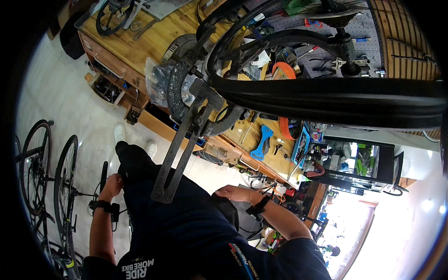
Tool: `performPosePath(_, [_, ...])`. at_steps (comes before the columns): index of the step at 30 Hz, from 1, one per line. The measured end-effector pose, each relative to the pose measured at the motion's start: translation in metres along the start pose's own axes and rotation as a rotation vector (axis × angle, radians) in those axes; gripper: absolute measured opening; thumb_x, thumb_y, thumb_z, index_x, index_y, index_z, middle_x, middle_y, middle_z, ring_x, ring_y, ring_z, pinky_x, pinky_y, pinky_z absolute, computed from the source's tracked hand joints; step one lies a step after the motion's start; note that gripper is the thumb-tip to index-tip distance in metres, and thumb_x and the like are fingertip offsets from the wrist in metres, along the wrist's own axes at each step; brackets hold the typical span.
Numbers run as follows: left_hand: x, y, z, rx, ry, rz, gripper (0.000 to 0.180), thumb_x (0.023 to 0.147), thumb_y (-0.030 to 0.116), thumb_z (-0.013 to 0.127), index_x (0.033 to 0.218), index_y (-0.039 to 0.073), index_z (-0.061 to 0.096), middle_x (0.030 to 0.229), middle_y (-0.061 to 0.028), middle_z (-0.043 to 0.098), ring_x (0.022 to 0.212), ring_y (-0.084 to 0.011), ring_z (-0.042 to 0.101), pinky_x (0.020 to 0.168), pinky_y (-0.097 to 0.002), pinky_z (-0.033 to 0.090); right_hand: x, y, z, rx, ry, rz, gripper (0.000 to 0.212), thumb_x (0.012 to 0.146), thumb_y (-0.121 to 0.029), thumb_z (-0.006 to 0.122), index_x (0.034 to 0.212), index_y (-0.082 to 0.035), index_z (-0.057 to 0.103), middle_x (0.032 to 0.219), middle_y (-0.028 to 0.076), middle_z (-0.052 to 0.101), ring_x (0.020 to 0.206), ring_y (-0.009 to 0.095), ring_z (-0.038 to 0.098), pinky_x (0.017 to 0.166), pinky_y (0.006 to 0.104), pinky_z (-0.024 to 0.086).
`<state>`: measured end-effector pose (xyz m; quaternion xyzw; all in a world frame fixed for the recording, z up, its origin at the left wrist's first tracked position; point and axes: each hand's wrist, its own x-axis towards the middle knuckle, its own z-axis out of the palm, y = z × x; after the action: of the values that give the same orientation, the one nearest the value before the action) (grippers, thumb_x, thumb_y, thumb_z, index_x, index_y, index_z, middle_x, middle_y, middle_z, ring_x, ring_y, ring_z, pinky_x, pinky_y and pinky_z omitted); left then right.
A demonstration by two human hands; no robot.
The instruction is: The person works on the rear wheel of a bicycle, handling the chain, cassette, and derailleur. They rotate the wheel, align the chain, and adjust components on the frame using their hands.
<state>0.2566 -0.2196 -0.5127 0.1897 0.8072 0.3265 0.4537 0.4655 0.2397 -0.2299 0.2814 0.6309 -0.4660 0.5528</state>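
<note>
My left hand [112,185] is beside my left thigh, its fingers curled against the dark trousers [139,163]; whatever they may hold is hidden. On the other side, my right hand [234,192] has its fingers closed at the edge of a dark mesh-like fabric [226,211] by my right hip. Neither hand touches the bench. In front of my body stands a worn grey metal stand [176,93] with a long slotted bar [179,156]. A black bicycle rim [336,100] crosses the upper right, close to the camera.
A wooden workbench [122,49] with drawers runs along the front. On it lie a blue tool [262,142], an orange round tray [285,127] and a plastic bag [157,81]. Bicycles [65,182] stand at the left. A tool pegboard [366,21] is behind.
</note>
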Motion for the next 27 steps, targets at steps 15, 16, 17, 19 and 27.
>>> performPosePath(15, [0.018,-0.019,0.004,0.323,-0.111,0.188,0.023,0.083,0.021,0.053,0.079,0.004,0.068,0.089,-0.0224,0.066,0.088,-0.0429,0.062,0.078,-0.0501,0.05,-0.009,-0.001,0.0,0.008,0.014,-0.12,0.065,0.101,-0.057,0.039,0.118,-0.001,0.067,0.108,0.006,0.069,0.097,0.017,0.057,0.095,0.0334,0.043])
performPosePath(16, [0.008,0.019,-0.013,0.199,-0.102,0.032,0.024,0.083,0.021,0.054,0.08,0.003,0.069,0.091,-0.0225,0.067,0.09,-0.0429,0.063,0.078,-0.0492,0.051,-0.011,-0.008,-0.002,0.001,0.004,-0.113,0.065,0.101,-0.057,0.039,0.119,0.0,0.067,0.108,0.007,0.069,0.098,0.017,0.057,0.095,0.0332,0.044])
performPosePath(17, [0.01,0.015,-0.011,0.26,-0.09,0.071,0.024,0.082,0.022,0.056,0.08,0.002,0.069,0.089,-0.0228,0.068,0.089,-0.0425,0.064,0.077,-0.0488,0.052,-0.014,-0.013,-0.004,-0.006,-0.012,-0.096,0.066,0.101,-0.057,0.039,0.12,0.0,0.066,0.109,0.007,0.069,0.098,0.018,0.058,0.095,0.033,0.044])
performPosePath(19, [0.021,0.006,-0.006,0.4,-0.146,0.044,0.025,0.082,0.023,0.058,0.083,0.002,0.07,0.091,-0.0232,0.069,0.091,-0.0406,0.066,0.079,-0.0465,0.054,0.001,0.005,-0.005,0.033,-0.02,-0.096,0.067,0.101,-0.058,0.039,0.121,0.0,0.066,0.109,0.009,0.068,0.098,0.019,0.058,0.094,0.0333,0.044])
performPosePath(27, [0.046,-0.07,0.024,0.195,-0.14,0.038,0.022,0.083,0.019,0.06,0.091,0.001,0.069,0.092,-0.024,0.069,0.092,-0.0418,0.066,0.08,-0.0456,0.055,0.006,0.014,0.002,0.026,-0.02,-0.089,0.074,0.098,-0.065,0.037,0.126,-0.002,0.063,0.113,0.01,0.066,0.1,0.023,0.059,0.094,0.0359,0.046])
